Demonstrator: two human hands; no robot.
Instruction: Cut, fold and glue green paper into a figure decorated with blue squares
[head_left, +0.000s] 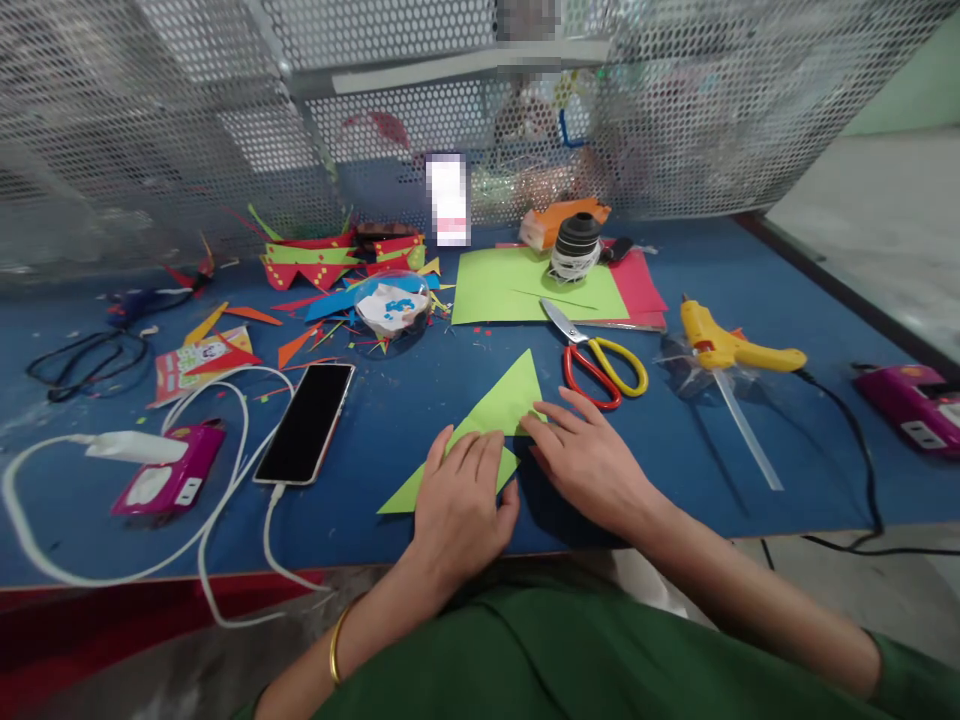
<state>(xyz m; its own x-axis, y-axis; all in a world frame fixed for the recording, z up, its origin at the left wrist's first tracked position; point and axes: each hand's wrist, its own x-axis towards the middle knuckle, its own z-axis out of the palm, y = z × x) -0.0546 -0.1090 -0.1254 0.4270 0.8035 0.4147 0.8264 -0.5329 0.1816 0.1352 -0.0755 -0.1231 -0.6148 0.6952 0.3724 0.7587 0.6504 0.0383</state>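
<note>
Low at frame centre, your left hand (pixel 459 500) and right hand (pixel 589 462) press flat, fingers spread, on the green paper (pixel 501 412); uneven pressure could skew its crease.

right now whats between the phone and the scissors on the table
The head view shows the folded green paper there, with both hands pressing on it: left hand, right hand. The rest is bare blue table.

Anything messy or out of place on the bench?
Paper offcuts lie strewn over the table's far left. The glue gun lies on its side. Both hands, left hand and right hand, press the green paper flat.
</note>
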